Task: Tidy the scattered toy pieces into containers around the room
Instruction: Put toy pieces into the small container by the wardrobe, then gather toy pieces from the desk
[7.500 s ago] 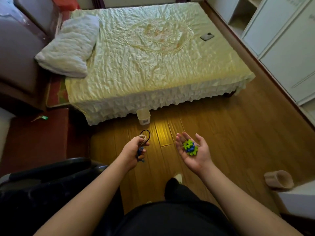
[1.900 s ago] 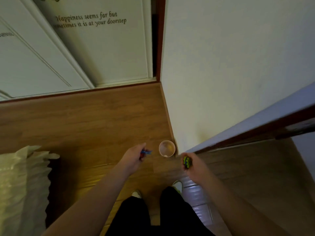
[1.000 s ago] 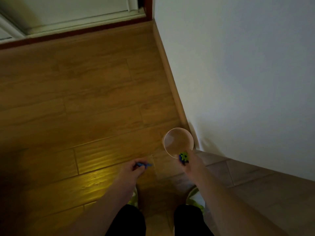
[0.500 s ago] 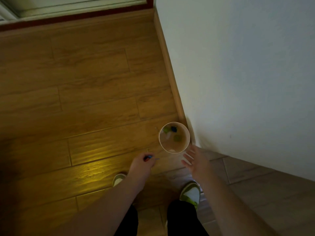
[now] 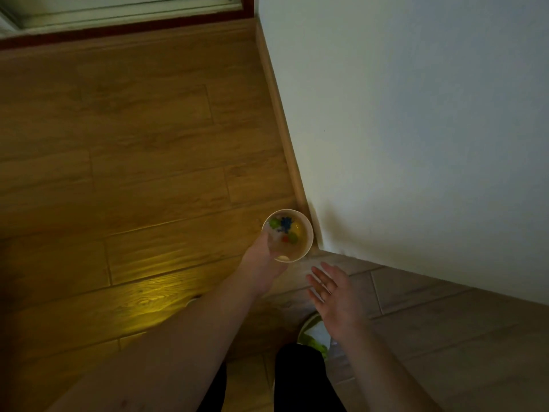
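A small pale cup (image 5: 309,233) stands on the wooden floor in the corner by the white wall. Inside it lie green, blue, yellow and red toy pieces (image 5: 286,228). My left hand (image 5: 263,257) reaches over the cup's near left rim. Its fingers are blurred above the opening and I see no piece in them. My right hand (image 5: 334,295) hovers below and right of the cup, fingers spread and straight, holding nothing.
The white wall (image 5: 416,129) and its skirting board run down the right, ending at a corner beside the cup. Grey tiles (image 5: 430,322) begin there. My shoe (image 5: 315,334) and dark trouser legs are below. A door frame (image 5: 118,19) lies at the top.
My left hand, which pinched a blue piece, has moved forward over the cup, and more coloured pieces now lie inside. My right hand, emptied earlier, has drawn back slightly.
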{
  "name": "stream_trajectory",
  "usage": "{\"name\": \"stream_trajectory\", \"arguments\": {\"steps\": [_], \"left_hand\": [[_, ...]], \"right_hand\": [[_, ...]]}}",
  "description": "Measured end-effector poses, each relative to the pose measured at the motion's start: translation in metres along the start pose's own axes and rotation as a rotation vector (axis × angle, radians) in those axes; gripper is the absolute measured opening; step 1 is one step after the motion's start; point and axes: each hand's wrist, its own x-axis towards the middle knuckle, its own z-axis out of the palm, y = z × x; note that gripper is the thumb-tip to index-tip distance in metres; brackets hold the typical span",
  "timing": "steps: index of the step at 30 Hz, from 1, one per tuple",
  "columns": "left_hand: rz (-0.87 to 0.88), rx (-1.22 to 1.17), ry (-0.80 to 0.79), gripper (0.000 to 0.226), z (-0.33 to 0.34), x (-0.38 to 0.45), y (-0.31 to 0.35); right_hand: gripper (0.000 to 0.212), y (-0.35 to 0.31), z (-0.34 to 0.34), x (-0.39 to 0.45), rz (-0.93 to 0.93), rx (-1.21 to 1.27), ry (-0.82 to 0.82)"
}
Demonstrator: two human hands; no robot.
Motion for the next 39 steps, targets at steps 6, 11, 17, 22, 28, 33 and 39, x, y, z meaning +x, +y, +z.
{"name": "stream_trajectory", "arguments": {"steps": [6, 11, 17, 22, 28, 33, 39], "left_hand": [[-0.118, 0.133, 0.028, 0.031, -0.028, -0.05, 0.008], [-0.103, 0.406, 0.01, 0.037, -0.05, -0.142, 0.051], [0.312, 1.114, -0.104, 0.04, -0.057, -0.273, 0.136], [0.603, 1.208, -0.205, 0.057, -0.053, -0.37, 0.214], [0.958, 1.471, -0.19, 0.059, -0.045, -0.451, 0.266], [1.079, 1.741, -0.258, 0.066, 0.0, -0.487, 0.292], [1.406, 1.87, -0.406, 0.063, 0.096, -0.547, 0.311]], "right_hand": [[0.032, -0.011, 0.009, -0.06, -0.01, -0.011, -0.081], [0.03, -0.034, 0.011, -0.151, -0.125, -0.264, -0.115], [0.027, -0.079, -0.009, -0.292, -0.525, -1.017, -0.064], [0.044, -0.105, -0.028, -0.399, -0.82, -1.448, 0.123], [0.057, -0.099, -0.04, -0.5, -0.858, -1.533, 0.298], [0.057, -0.073, -0.068, -0.555, -0.875, -1.418, 0.558], [0.055, -0.053, -0.145, -0.599, -0.738, -1.206, 0.853]]}}
